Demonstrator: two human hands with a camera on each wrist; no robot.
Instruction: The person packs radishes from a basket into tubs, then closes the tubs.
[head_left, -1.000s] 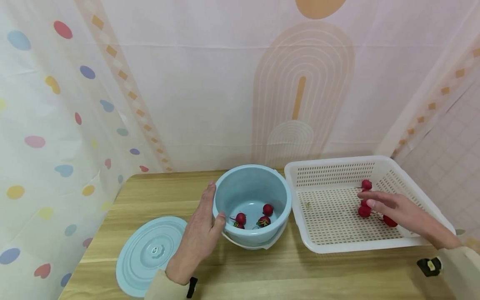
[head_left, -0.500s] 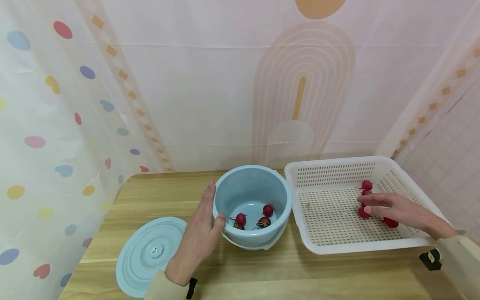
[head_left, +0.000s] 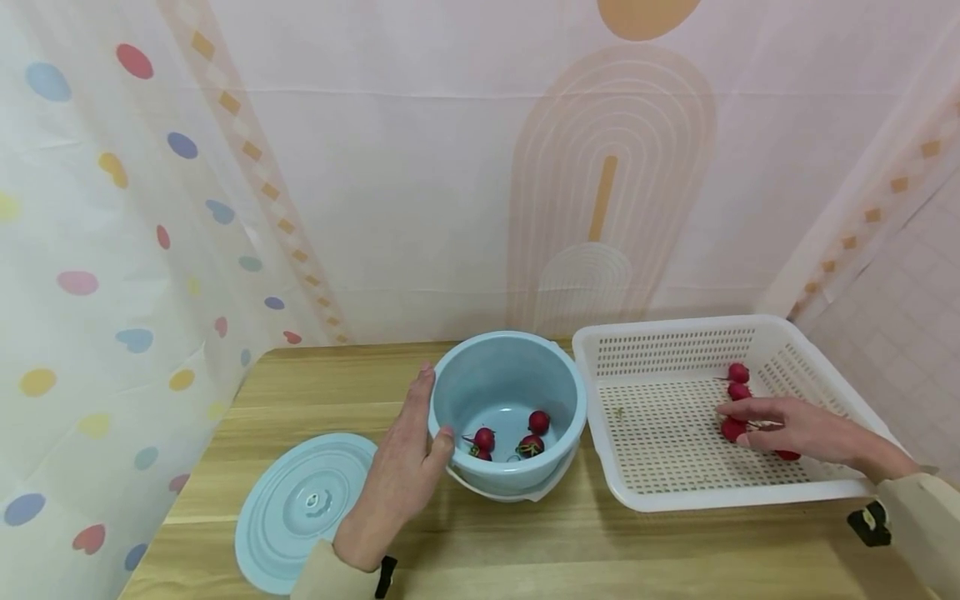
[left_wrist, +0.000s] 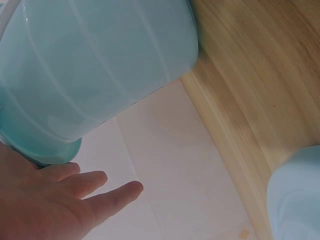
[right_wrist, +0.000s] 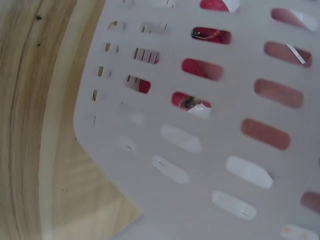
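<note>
Four radishes (head_left: 538, 422) in blue bucket (head_left: 498, 375)

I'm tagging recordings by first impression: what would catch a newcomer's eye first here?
Probably the blue bucket in the head view's middle, red radishes on its floor and the left hand at its side. Next, the white basket right of it, where the right hand is over more radishes. A matching lid lies on the table to the left.

The bucket (head_left: 495, 387) and lid (head_left: 306, 508) are light blue. The radishes (head_left: 537, 422) are red, some with green bits. The basket (head_left: 660, 442) is white with rows of little holes. The table (head_left: 540, 542) is light brown with darker streaks. The cloth (head_left: 112, 250) has colourful spots and hearts.
</note>
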